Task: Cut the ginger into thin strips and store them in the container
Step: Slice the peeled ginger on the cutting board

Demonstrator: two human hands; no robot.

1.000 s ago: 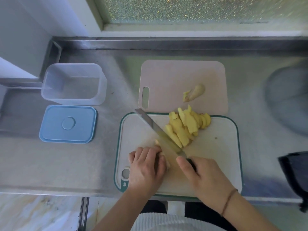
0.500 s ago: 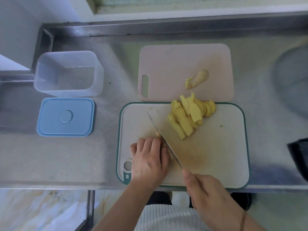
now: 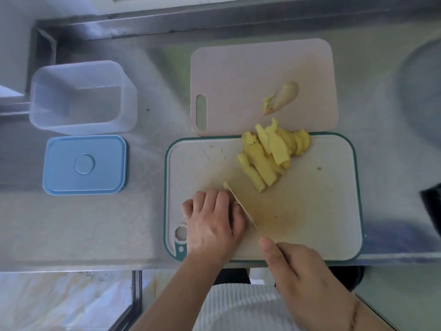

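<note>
Down at the near edge of the green-rimmed cutting board (image 3: 334, 211), the right hand (image 3: 307, 278) curls round the handle of the knife (image 3: 241, 206), forefinger stretched along the top; the handle itself is hidden under the hand. The blade runs edge-on away from it, up and to the left, and sits hard against the left hand (image 3: 212, 223). That hand has its fingers bent down over a small ginger piece (image 3: 226, 186), of which only a pale tip shows beyond the knuckles beside the blade. Just past the blade, toward the far right part of the board, lies a heap of yellow ginger slices (image 3: 269, 156), overlapping one another and reaching the board's far rim. Behind, touching that rim, is a pink cutting board (image 3: 238, 68) with a ginger end piece (image 3: 284, 96) on it. Well to the left on the steel counter (image 3: 95, 223) stands the clear container (image 3: 81, 96), with nothing in it, and its blue lid (image 3: 84, 164) lies flat just in front of it.
</note>
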